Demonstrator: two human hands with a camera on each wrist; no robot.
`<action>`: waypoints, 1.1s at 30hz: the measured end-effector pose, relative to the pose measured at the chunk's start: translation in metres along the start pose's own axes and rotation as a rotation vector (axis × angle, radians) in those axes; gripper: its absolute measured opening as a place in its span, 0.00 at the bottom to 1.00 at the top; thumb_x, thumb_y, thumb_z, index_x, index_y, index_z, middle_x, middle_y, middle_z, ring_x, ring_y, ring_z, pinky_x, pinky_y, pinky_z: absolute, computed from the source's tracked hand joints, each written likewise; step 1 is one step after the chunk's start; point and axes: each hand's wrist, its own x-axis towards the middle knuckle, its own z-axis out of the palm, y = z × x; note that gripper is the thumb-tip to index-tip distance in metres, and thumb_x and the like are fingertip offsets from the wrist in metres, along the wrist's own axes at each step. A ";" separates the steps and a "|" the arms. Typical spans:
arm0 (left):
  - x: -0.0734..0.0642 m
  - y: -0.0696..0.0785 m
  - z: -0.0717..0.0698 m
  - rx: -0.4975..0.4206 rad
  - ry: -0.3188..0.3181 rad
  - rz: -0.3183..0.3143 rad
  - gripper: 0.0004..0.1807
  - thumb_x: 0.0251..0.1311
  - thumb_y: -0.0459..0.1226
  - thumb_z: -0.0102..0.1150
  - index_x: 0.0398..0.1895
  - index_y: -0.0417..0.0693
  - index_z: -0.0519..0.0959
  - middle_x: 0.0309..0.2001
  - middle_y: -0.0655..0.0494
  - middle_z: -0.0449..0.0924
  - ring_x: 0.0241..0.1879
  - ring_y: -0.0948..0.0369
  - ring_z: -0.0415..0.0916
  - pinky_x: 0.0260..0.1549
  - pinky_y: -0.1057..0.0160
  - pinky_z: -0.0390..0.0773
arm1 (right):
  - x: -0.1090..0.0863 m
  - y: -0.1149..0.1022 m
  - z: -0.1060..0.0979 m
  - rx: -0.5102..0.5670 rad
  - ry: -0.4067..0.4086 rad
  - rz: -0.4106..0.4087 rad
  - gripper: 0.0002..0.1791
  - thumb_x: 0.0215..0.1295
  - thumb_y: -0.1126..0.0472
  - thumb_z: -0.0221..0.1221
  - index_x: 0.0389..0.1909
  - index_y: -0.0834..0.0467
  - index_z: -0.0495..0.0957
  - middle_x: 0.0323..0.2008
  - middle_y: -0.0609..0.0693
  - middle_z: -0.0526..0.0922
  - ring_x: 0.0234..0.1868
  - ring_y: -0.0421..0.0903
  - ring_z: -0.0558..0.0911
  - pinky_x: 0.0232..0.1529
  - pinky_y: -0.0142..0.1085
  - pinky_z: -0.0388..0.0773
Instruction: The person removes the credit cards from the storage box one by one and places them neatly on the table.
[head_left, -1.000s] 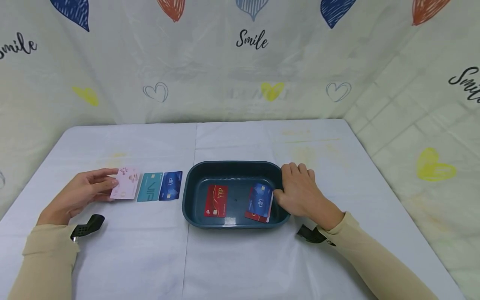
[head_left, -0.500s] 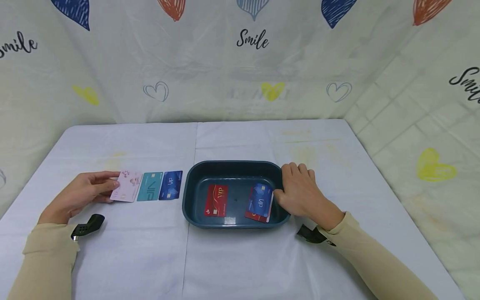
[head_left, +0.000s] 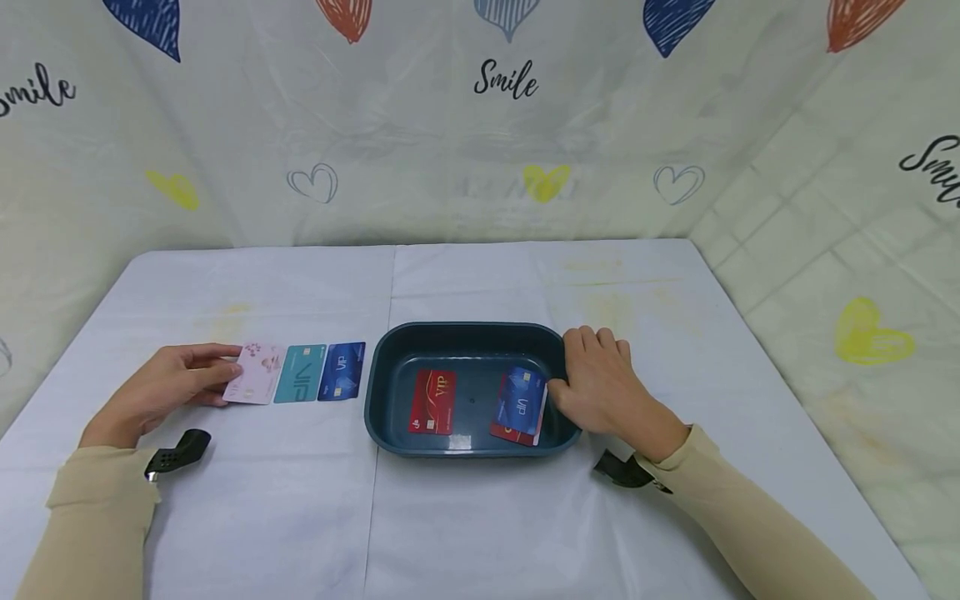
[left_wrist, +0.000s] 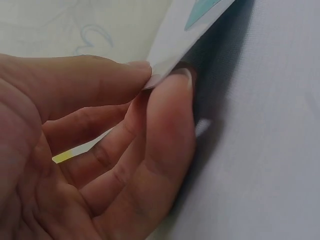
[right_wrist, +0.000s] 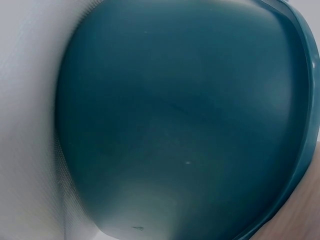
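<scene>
At the left of the head view, my left hand (head_left: 167, 385) pinches the left edge of a pale pink card (head_left: 258, 377). In the left wrist view the thumb lies over the card's corner (left_wrist: 165, 57) and a finger under it, with that edge raised off the cloth. A teal VIP card (head_left: 300, 373) lies just to its right, then a blue VIP card (head_left: 341, 372). My right hand (head_left: 606, 385) grips the right rim of a dark teal tray (head_left: 468, 327). The right wrist view is filled by the tray's outer wall (right_wrist: 185, 115).
Inside the tray, a red VIP card (head_left: 431, 404) lies at the left. At the right, a blue VIP card (head_left: 519, 402) overlaps another red card (head_left: 510, 435). A white cloth (head_left: 465, 533) covers the table, and a printed curtain (head_left: 420, 125) stands behind it.
The pink card has shifted slightly right and down, its right edge now close against the teal card. The left hand moved slightly with it. The right hand and tray have stayed put.
</scene>
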 end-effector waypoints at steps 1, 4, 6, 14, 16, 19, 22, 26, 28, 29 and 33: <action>0.000 0.000 0.000 0.008 0.001 -0.003 0.40 0.74 0.54 0.56 0.78 0.37 0.60 0.68 0.36 0.67 0.39 0.66 0.79 0.39 0.70 0.84 | 0.000 0.000 0.000 0.000 -0.001 0.000 0.15 0.64 0.55 0.54 0.40 0.62 0.66 0.35 0.55 0.66 0.40 0.55 0.62 0.40 0.44 0.52; 0.000 0.001 0.000 0.031 0.004 -0.010 0.41 0.73 0.55 0.56 0.78 0.38 0.60 0.67 0.35 0.67 0.39 0.65 0.79 0.38 0.71 0.83 | -0.001 0.000 0.000 -0.001 -0.003 0.000 0.15 0.64 0.54 0.54 0.41 0.62 0.66 0.35 0.55 0.66 0.40 0.55 0.62 0.40 0.44 0.53; 0.000 0.002 -0.001 0.044 0.005 -0.011 0.42 0.73 0.56 0.56 0.78 0.38 0.60 0.67 0.34 0.67 0.39 0.65 0.78 0.38 0.71 0.83 | -0.001 0.000 0.000 -0.002 -0.002 0.000 0.15 0.64 0.54 0.54 0.41 0.62 0.66 0.35 0.55 0.66 0.40 0.55 0.62 0.40 0.44 0.53; -0.003 0.006 -0.003 0.102 0.001 -0.003 0.40 0.75 0.57 0.51 0.77 0.38 0.62 0.67 0.34 0.69 0.39 0.64 0.80 0.39 0.71 0.80 | -0.001 0.000 0.000 0.004 0.001 -0.004 0.13 0.63 0.55 0.54 0.38 0.61 0.65 0.34 0.54 0.66 0.39 0.54 0.62 0.39 0.44 0.52; -0.003 0.006 -0.003 0.122 0.003 -0.005 0.39 0.76 0.57 0.49 0.77 0.39 0.62 0.66 0.34 0.71 0.39 0.64 0.81 0.39 0.71 0.79 | -0.001 0.000 0.000 0.007 0.000 -0.003 0.13 0.63 0.56 0.53 0.38 0.61 0.65 0.34 0.54 0.66 0.39 0.54 0.61 0.39 0.44 0.52; -0.004 0.006 -0.004 0.139 0.005 -0.008 0.39 0.77 0.58 0.46 0.77 0.38 0.63 0.65 0.35 0.72 0.40 0.64 0.82 0.39 0.71 0.78 | -0.001 0.000 0.000 0.008 -0.003 -0.002 0.13 0.63 0.56 0.53 0.38 0.61 0.65 0.34 0.54 0.66 0.39 0.54 0.61 0.39 0.44 0.52; -0.005 0.007 -0.005 0.141 0.007 -0.009 0.39 0.77 0.58 0.45 0.77 0.38 0.63 0.65 0.35 0.73 0.41 0.65 0.82 0.39 0.72 0.79 | -0.001 0.000 0.000 0.004 -0.003 -0.001 0.13 0.63 0.55 0.53 0.39 0.62 0.66 0.34 0.54 0.66 0.39 0.54 0.62 0.39 0.44 0.52; -0.008 0.009 -0.007 0.158 0.013 -0.009 0.39 0.77 0.59 0.45 0.77 0.39 0.63 0.63 0.36 0.78 0.43 0.66 0.83 0.42 0.69 0.79 | -0.001 0.000 0.000 0.001 -0.005 0.000 0.14 0.64 0.55 0.53 0.40 0.62 0.66 0.35 0.54 0.66 0.39 0.54 0.62 0.39 0.44 0.52; -0.011 0.010 -0.009 0.171 0.016 -0.013 0.39 0.77 0.60 0.45 0.77 0.42 0.64 0.62 0.39 0.80 0.44 0.66 0.84 0.44 0.67 0.76 | -0.001 0.000 0.000 0.004 -0.007 0.001 0.14 0.64 0.55 0.53 0.41 0.62 0.66 0.35 0.54 0.66 0.40 0.54 0.62 0.39 0.44 0.52; -0.012 0.010 -0.009 0.180 0.017 -0.014 0.39 0.76 0.60 0.45 0.77 0.43 0.64 0.61 0.40 0.81 0.44 0.66 0.83 0.44 0.66 0.75 | -0.001 0.000 0.000 0.004 -0.007 0.001 0.14 0.64 0.55 0.53 0.41 0.62 0.66 0.35 0.54 0.66 0.40 0.54 0.62 0.39 0.44 0.52; -0.014 0.011 -0.010 0.195 0.021 -0.006 0.38 0.76 0.61 0.45 0.77 0.46 0.65 0.58 0.44 0.83 0.43 0.66 0.83 0.45 0.66 0.72 | -0.001 0.001 0.000 0.003 -0.005 0.000 0.14 0.64 0.55 0.53 0.40 0.62 0.66 0.35 0.55 0.66 0.39 0.54 0.62 0.39 0.44 0.53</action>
